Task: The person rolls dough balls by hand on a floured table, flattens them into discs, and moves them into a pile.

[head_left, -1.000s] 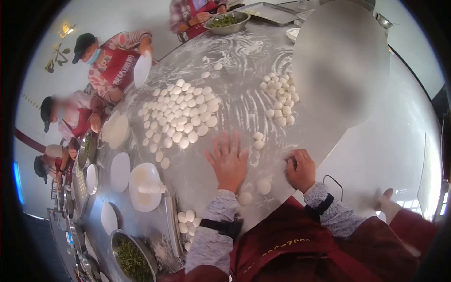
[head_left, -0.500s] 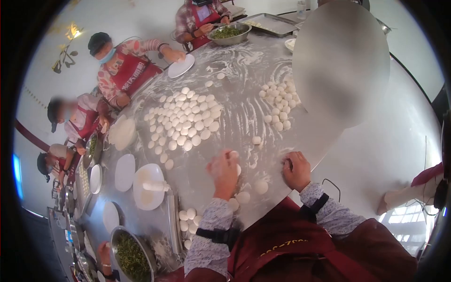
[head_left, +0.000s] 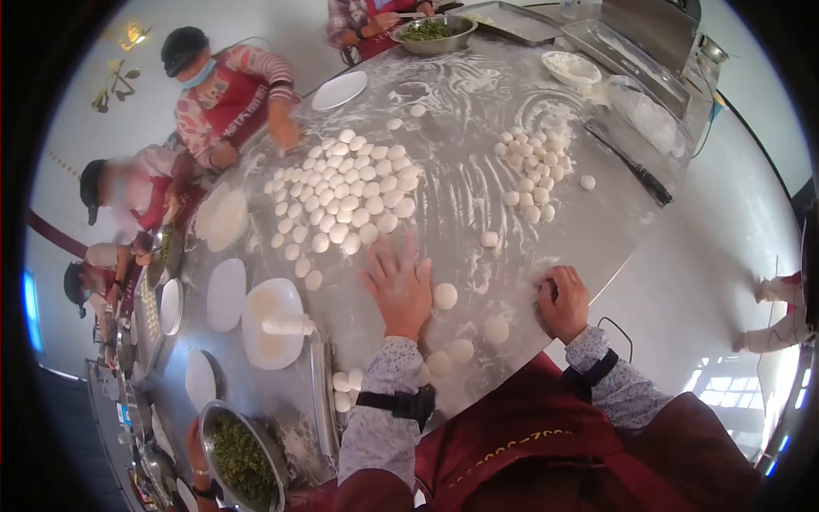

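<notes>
Head view: a floured desk (head_left: 563, 247) is seen from above, strewn with pale dough pieces (head_left: 374, 205). Left hand (head_left: 401, 294) is laid palm down, fingers spread wide, at the near edge of the largest cluster; whether anything is covered by the palm cannot be told. Right hand (head_left: 565, 305) is placed near the desk edge, fingers curled inward, narrow; whether anything is held inside cannot be told. One dough round (head_left: 444, 296) is noted just right of the left hand; others are grouped nearer the apron (head_left: 546, 427). A smaller cluster (head_left: 545, 183) is set farther off, a knife (head_left: 631, 164) to its right. At left, a bottle (head_left: 290, 325) is laid on a white plate (head_left: 281, 297); beside a bowl (head_left: 271, 452) filled with greens (head_left: 239, 452), another person's hand (head_left: 194, 442) is seen.
</notes>
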Demonstrator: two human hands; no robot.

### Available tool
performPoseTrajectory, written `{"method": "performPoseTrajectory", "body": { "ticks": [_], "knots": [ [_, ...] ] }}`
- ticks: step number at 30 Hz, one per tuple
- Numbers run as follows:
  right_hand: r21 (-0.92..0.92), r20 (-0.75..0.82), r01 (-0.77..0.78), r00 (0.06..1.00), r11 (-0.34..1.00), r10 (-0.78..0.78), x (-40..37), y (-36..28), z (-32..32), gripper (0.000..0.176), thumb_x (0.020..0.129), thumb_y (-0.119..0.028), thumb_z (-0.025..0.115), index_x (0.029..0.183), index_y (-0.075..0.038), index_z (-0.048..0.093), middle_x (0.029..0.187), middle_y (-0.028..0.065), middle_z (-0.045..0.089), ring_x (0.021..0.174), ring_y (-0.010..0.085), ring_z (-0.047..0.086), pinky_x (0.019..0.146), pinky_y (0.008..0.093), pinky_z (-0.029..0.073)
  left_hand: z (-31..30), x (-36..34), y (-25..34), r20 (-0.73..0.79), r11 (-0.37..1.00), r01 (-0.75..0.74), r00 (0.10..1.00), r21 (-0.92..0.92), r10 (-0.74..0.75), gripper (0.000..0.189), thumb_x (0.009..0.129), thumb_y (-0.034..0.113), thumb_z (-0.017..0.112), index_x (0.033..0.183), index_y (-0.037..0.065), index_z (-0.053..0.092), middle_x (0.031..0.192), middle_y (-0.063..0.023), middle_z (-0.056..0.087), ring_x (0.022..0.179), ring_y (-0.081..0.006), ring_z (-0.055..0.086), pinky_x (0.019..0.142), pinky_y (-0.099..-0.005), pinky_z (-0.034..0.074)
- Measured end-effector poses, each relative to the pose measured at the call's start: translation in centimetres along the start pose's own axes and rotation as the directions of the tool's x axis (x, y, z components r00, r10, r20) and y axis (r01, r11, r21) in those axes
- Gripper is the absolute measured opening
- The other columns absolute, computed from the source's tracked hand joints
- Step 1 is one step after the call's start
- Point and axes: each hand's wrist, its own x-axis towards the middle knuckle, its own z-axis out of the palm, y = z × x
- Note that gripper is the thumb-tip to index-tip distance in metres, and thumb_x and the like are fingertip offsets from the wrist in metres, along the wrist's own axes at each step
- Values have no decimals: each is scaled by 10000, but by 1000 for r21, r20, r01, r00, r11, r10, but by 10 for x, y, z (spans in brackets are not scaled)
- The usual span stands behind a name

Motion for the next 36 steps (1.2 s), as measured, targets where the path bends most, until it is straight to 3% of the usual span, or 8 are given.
{"method": "performPoseTrajectory", "body": {
  "ticks": [10, 13, 18, 25, 26, 29, 32, 36],
  "knots": [
    [10, 22, 20, 1000, 1000, -21, 0, 3, -2, 111, 739, -24, 549, 850, -30, 552, 829, 142, 601, 813, 352, 570, 706, 446, 470, -25, -13, 15, 384, 971, 87, 923, -224, 6, 615, 933, 458, 474, 1494, 281, 295, 1572, -110, 192, 1430, -388, 163, 1096, -652, 51],
    [34, 10, 60, 998, 998, -61, 1, 6, 2, 118, 739, -31, 553, 856, -33, 548, 837, 145, 600, 817, 358, 566, 715, 446, 470, -62, -67, 17, 292, 981, -76, 948, -177, 126, 700, 886, 442, 568, 1494, 223, 298, 1547, -164, 217, 1412, -405, 194, 1092, -648, 76],
    [2, 11, 83, 996, 997, -83, 1, 2, 2, 170, 731, -66, 588, 895, -42, 548, 879, 129, 601, 865, 351, 561, 758, 443, 469, -101, -171, -29, 137, 965, 175, 979, -197, -150, 778, 829, 417, 664, 1476, 152, 325, 1506, -206, 256, 1381, -420, 239, 1093, -596, 149],
    [58, 434, 279, 858, 958, -276, -37, -49, 30, 564, 732, -139, 650, 1254, -23, 471, 1178, 210, 480, 1100, 394, 493, 954, 468, 429, -104, -225, -27, 152, 947, 320, 937, -15, -314, 764, 806, 483, 665, 1439, 146, 402, 1504, -210, 259, 1360, -452, 228, 1067, -609, 166],
    [130, 530, 120, 830, 984, -171, -35, -70, 37, 563, 749, -84, 613, 1284, -19, 451, 1185, 225, 470, 1111, 402, 489, 969, 462, 427, -98, -220, -20, 145, 949, 309, 938, 66, -316, 756, 804, 504, 661, 1429, 152, 422, 1512, -205, 251, 1369, -461, 203, 1060, -633, 150],
    [258, 431, 62, 886, 964, -172, -22, -91, 82, 551, 755, -34, 577, 1291, -12, 449, 1200, 240, 471, 1140, 411, 477, 979, 456, 421, -53, -168, -20, 9, 969, 225, 974, -104, -226, 685, 826, 472, 645, 1425, 219, 432, 1525, -190, 250, 1390, -449, 174, 1073, -648, 110],
    [341, 319, 50, 933, 939, -165, -6, -96, 78, 547, 749, -10, 558, 1286, -10, 454, 1213, 247, 482, 1158, 415, 470, 999, 452, 407, -46, -112, -16, 109, 936, 221, 974, -273, -198, 691, 832, 451, 637, 1443, 229, 400, 1518, -194, 266, 1389, -427, 204, 1085, -634, 109],
    [227, 143, 50, 986, 973, -84, -5, -56, 44, 522, 728, 17, 528, 1248, -18, 499, 1222, 247, 501, 1171, 413, 472, 1016, 438, 394, -90, -127, -13, 44, 978, 125, 992, -166, -119, 721, 822, 390, 659, 1461, 221, 371, 1513, -202, 269, 1379, -418, 232, 1093, -612, 116]
  ]
}}
